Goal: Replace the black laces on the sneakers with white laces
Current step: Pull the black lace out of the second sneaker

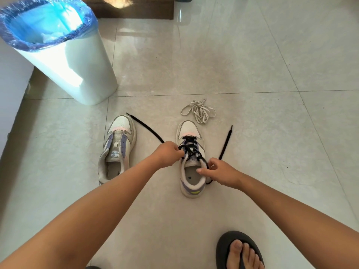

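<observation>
The floor (252,55) of pale glossy tiles fills the frame, and everything you work with lies on it. In the upper left stands a white bin (81,70) lined with a blue bag. Left of centre sits the bare sneaker (116,148), its eyelets already empty, toe pointing toward the top of the frame. Just right of centre is the laced sneaker (191,162), also toe-up, so its long axis runs straight away from you. The black lace (189,147) is threaded through its upper rows; one loose end trails off to the upper left past the bare sneaker, the other runs up and right of the shoe. The white laces (198,111) lie in a loose heap just beyond the laced sneaker's toe, apart from both hands. At the lower right, your foot in a dark sandal (225,247) rests on the tiles.

Your left hand (168,154) is curled and pinches the black lace at the shoe's left edge. Your right hand (217,171) pinches the lace at the collar's right edge, one finger stretched over the shoe's opening.

The lace rows lie directly between your hands, so I judge the next pull goes outward, row by row toward the toe. The white heap is slightly nearer your right hand.
</observation>
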Tool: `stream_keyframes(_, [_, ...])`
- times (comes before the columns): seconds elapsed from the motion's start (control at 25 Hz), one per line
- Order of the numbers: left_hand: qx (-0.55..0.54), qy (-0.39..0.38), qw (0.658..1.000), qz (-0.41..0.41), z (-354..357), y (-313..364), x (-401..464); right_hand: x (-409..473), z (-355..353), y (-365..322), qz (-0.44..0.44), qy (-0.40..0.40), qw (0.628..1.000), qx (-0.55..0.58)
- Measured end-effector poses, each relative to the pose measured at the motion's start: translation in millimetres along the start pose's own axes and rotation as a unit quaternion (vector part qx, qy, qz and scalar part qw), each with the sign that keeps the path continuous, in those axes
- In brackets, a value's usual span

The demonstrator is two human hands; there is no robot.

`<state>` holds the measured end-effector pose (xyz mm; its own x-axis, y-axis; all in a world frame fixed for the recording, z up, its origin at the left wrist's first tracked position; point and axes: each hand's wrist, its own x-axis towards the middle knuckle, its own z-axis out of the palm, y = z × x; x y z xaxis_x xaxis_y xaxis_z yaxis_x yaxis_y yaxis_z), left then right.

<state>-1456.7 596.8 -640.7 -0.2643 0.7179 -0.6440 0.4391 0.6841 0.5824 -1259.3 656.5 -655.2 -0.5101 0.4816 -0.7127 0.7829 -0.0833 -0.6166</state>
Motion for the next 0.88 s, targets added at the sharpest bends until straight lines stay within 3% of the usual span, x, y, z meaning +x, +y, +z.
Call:
stream_keyframes(0.24, [0.021, 0.010, 1.000, 0.016, -2, -9, -2, 0, -10, -2, -0.031, -0.050, 0.997, 0.058])
stream_keyframes(0.32, [0.115, 0.047, 0.991, 0.048, -3, -10, -3, -2, -10, -2, -0.069, -0.021, 0.995, 0.063])
stream_keyframes(0.4, [0.282, 0.096, 0.949, 0.102, -8, -9, -3, -5, -22, -3, -0.089, 0.021, 0.995, 0.037])
stream_keyframes(0.48, [0.424, 0.126, 0.883, 0.157, -17, -7, -1, -8, -39, -4, -0.102, 0.067, 0.987, -0.106])
stream_keyframes(0.52, [0.472, 0.126, 0.855, 0.175, -20, -7, 2, -8, -45, -3, -0.116, 0.117, 0.958, -0.234])
stream_keyframes(0.56, [0.507, 0.117, 0.835, 0.179, -21, -7, 4, -8, -49, -5, -0.134, 0.184, 0.905, -0.360])
stream_keyframes(0.6, [0.521, 0.106, 0.830, 0.169, -20, -7, 6, -8, -51, -8, -0.154, 0.249, 0.859, -0.420])
stream_keyframes(0.64, [0.494, 0.099, 0.853, 0.136, -17, -6, 5, -8, -50, -11, -0.163, 0.301, 0.846, -0.410])
stream_keyframes(0.68, [0.422, 0.093, 0.898, 0.081, -16, -5, 4, -7, -48, -12, -0.144, 0.324, 0.867, -0.351])
stream_keyframes(0.72, [0.288, 0.073, 0.955, 0.014, -15, -4, 4, -6, -44, -14, -0.114, 0.326, 0.906, -0.246])
stream_keyframes(0.76, [0.121, 0.034, 0.990, -0.065, -14, -2, 3, -4, -38, -15, -0.068, 0.303, 0.940, -0.139])
stream_keyframes(0.8, [-0.030, -0.011, 0.991, -0.128, -14, 0, 1, -3, -27, -17, -0.035, 0.267, 0.962, -0.052])
stream_keyframes(0.88, [-0.193, -0.060, 0.967, -0.157, -8, 3, -1, -1, -4, -21, -0.022, 0.188, 0.982, 0.026])
